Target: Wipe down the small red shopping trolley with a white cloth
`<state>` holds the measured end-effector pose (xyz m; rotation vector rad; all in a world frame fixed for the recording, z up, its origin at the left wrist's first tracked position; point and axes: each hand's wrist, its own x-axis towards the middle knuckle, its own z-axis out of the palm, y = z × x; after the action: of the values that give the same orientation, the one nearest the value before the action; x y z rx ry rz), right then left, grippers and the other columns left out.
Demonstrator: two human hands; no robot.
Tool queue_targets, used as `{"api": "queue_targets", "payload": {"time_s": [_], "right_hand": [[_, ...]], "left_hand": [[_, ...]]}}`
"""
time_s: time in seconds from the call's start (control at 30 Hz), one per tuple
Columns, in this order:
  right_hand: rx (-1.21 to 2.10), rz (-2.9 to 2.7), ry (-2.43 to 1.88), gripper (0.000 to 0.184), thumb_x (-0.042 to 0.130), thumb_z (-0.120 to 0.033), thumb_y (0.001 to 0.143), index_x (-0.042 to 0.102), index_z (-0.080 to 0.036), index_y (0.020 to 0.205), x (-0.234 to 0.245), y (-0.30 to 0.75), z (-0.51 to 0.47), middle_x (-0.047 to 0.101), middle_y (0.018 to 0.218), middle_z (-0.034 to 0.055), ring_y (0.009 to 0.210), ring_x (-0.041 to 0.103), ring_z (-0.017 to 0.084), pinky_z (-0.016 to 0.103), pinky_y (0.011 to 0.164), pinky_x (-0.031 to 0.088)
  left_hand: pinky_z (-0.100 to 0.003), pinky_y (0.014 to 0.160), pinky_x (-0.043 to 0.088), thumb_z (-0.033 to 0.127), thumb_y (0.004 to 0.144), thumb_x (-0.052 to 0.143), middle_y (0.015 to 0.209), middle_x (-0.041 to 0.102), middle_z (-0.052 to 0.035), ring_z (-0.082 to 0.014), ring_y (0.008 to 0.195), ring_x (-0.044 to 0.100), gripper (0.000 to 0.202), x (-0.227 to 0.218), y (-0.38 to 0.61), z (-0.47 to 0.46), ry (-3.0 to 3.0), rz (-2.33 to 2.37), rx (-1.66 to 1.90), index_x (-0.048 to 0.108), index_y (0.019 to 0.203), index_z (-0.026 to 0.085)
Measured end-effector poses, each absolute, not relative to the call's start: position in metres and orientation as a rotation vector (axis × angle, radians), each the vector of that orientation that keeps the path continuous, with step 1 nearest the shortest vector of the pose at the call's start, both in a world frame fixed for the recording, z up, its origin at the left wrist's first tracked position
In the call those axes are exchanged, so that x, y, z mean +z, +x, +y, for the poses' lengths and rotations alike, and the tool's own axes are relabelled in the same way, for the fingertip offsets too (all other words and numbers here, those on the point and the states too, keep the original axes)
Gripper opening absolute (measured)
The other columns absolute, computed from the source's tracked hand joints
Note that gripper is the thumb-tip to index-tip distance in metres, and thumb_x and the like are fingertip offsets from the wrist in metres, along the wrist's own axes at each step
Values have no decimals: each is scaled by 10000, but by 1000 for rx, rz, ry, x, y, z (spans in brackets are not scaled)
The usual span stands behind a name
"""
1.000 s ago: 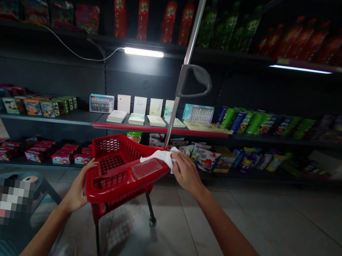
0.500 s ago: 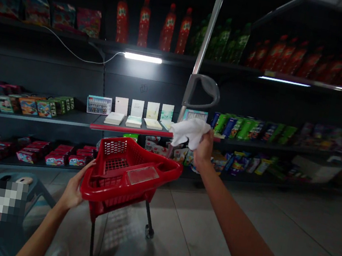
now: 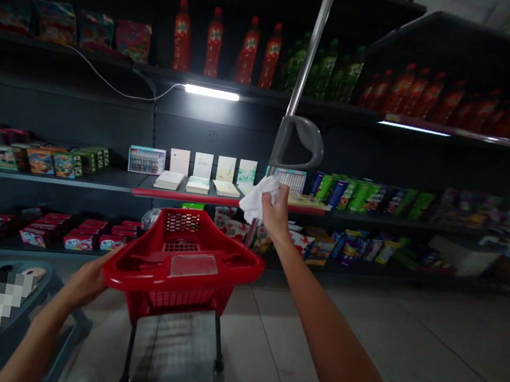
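My right hand [image 3: 277,212] is closed on a bunched white cloth [image 3: 258,199], held beside the metal pole with its grey loop handle [image 3: 299,143]. The cloth hides part of the pole and shelf edge. Before me stands a small red plastic shopping cart [image 3: 194,267] on thin metal legs, its basket seemingly bare inside. My left hand [image 3: 88,281] grips the cart's left rim, with the fingertips hidden behind it.
Shelves hold red soda bottles [image 3: 214,46], upright cards and stacked booklets [image 3: 199,183], green and blue canisters [image 3: 363,195] and boxed goods [image 3: 53,162]. A lit tube lamp [image 3: 211,92] is under the upper shelf. At lower left is a blue-grey stool [image 3: 73,330].
My right hand has moved left with the cloth, which is now more bunched. The cart has turned and shifted slightly left, my left hand moving with it.
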<state>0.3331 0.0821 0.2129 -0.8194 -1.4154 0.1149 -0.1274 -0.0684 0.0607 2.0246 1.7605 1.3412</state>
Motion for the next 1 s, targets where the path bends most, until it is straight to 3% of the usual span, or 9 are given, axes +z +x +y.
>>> {"api": "queue_targets", "payload": {"time_s": [0.07, 0.17, 0.3, 0.4, 0.63, 0.83, 0.93, 1.0], "right_hand": [[130, -1432, -813, 285, 469, -430, 908, 445, -241, 1120, 212, 332, 76, 589, 1051, 61, 977, 581, 216, 348, 917, 491], [184, -1422, -797, 292, 478, -423, 915, 455, -241, 1142, 208, 327, 67, 590, 1076, 62, 971, 584, 210, 354, 920, 497], [248, -1375, -802, 303, 496, -428, 905, 475, -237, 1139, 196, 320, 55, 593, 1052, 53, 969, 587, 215, 369, 928, 495], [270, -1371, -850, 343, 492, -442, 905, 487, -225, 1170, 182, 317, 44, 604, 1093, 72, 1005, 589, 231, 387, 948, 486], [329, -1456, -917, 317, 490, -427, 922, 500, -222, 1163, 146, 314, 7, 628, 1001, 56, 923, 613, 223, 351, 854, 527], [429, -1505, -847, 312, 491, -369, 943, 488, -218, 1216, 119, 306, -16, 625, 1049, 49, 946, 618, 194, 323, 893, 531], [528, -1506, -842, 288, 500, -360, 939, 493, -211, 1185, 112, 298, -25, 618, 1029, 32, 919, 614, 174, 287, 868, 521], [587, -1518, -835, 269, 510, -357, 935, 497, -210, 1160, 109, 291, -32, 622, 1012, 24, 894, 614, 166, 274, 852, 517]], "left_hand": [[-469, 1009, 577, 489, 750, 679, 1223, 772, -71, -328, 1131, 729, 540, 73, -142, -76, 2006, 1980, 1257, 732, 1238, 266], [-496, 1025, 554, 409, 873, 578, 1220, 759, -76, -316, 1109, 724, 409, 102, -138, -95, 1841, 2267, 1586, 723, 1228, 269], [-457, 1097, 508, 354, 947, 505, 1184, 741, -46, -256, 1150, 681, 305, 140, -82, -123, 1934, 2023, 1997, 714, 1142, 249], [-486, 1098, 513, 297, 946, 514, 1202, 723, -42, -264, 1193, 656, 246, 151, -27, -136, 2263, 1664, 1947, 713, 1088, 271], [-574, 1112, 483, 260, 897, 611, 1352, 690, -26, -323, 1296, 605, 501, 130, 60, -140, 2675, 1419, 1537, 618, 1387, 368], [-443, 947, 478, 226, 912, 600, 1177, 775, -30, -258, 1068, 702, 312, 112, 62, -126, 2789, 1575, 1740, 719, 1195, 286], [-397, 943, 446, 172, 918, 573, 1135, 790, -30, -215, 1013, 708, 293, 108, 48, -122, 2810, 1577, 1885, 736, 1147, 256], [-424, 1001, 417, 169, 917, 566, 1116, 797, -19, -211, 994, 702, 300, 106, 37, -119, 2813, 1580, 1948, 742, 1141, 263]]}}
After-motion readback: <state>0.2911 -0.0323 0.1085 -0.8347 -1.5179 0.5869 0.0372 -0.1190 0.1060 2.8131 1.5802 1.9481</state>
